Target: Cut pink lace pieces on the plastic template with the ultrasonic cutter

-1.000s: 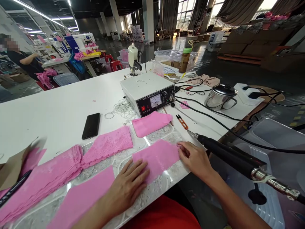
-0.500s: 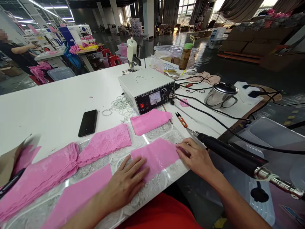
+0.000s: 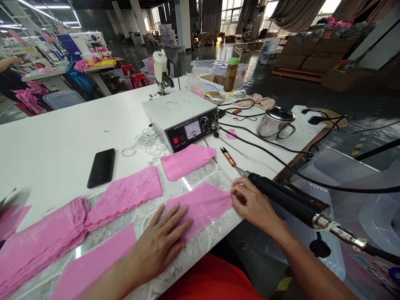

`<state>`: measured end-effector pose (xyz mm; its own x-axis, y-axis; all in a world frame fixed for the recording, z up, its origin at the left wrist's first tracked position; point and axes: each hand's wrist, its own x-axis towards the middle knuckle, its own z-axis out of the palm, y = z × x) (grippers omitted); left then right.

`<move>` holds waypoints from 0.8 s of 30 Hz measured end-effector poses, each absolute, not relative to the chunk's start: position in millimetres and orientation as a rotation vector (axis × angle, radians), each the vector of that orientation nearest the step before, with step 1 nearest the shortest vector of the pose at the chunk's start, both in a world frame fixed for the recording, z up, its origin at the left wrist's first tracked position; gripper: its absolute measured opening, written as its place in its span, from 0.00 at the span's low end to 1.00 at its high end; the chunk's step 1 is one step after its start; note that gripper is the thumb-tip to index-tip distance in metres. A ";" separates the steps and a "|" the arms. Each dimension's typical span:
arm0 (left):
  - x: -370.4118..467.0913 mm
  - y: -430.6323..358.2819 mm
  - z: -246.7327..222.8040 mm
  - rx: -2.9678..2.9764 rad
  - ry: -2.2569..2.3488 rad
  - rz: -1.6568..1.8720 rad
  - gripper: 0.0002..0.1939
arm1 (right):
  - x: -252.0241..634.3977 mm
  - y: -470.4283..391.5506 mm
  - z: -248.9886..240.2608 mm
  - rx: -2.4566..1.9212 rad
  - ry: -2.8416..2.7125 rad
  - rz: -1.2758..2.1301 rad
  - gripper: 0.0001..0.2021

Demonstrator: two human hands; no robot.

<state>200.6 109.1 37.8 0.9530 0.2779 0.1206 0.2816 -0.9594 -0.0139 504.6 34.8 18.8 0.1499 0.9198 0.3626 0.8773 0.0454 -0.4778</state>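
Note:
A pink fabric piece (image 3: 206, 204) lies before me on a clear sheet over the white table. My left hand (image 3: 162, 241) rests flat on its left part, fingers spread. At its right tip, my right hand (image 3: 251, 204) pinches the edge between thumb and fingers, and creases run from there. Behind it is a folded pink piece (image 3: 187, 160). Left of it are a scalloped pink stack (image 3: 128, 189), a thicker pink stack (image 3: 46, 237) and a flat pink piece (image 3: 96, 258). A black pen-shaped tool (image 3: 281, 198) lies just right of my right hand.
A control box (image 3: 181, 114) with a red switch stands behind the fabric. Nearby are a phone (image 3: 101, 167), orange snips (image 3: 228, 157), white cord (image 3: 150, 141), a metal mug (image 3: 276, 123) and a bottle (image 3: 231, 75). Cables cross the right side above plastic bins (image 3: 337, 166). A person works far left.
The view has shifted, so the table items appear further left. The fabric's right end is now drawn into creases at my right fingers. My left hand stays flat on it.

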 end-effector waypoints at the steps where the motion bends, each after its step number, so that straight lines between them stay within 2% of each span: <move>1: 200.9 108.9 37.7 -3.080 -0.453 -0.170 0.25 | 505.0 34.6 18.3 -1.824 -1.687 0.097 0.05; 11: 201.8 112.4 39.2 -3.071 -0.467 -0.164 0.27 | 512.6 29.1 6.3 -1.788 -1.658 -0.102 0.08; 24: 201.4 112.6 36.7 -3.016 -0.466 -0.138 0.26 | 502.8 22.9 3.1 -1.748 -1.548 -0.160 0.07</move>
<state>201.4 112.6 36.7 0.9495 0.2967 0.1023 0.3045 -0.9498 -0.0714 502.8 22.9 3.1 0.2499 0.7886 0.5618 0.8870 0.0462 -0.4594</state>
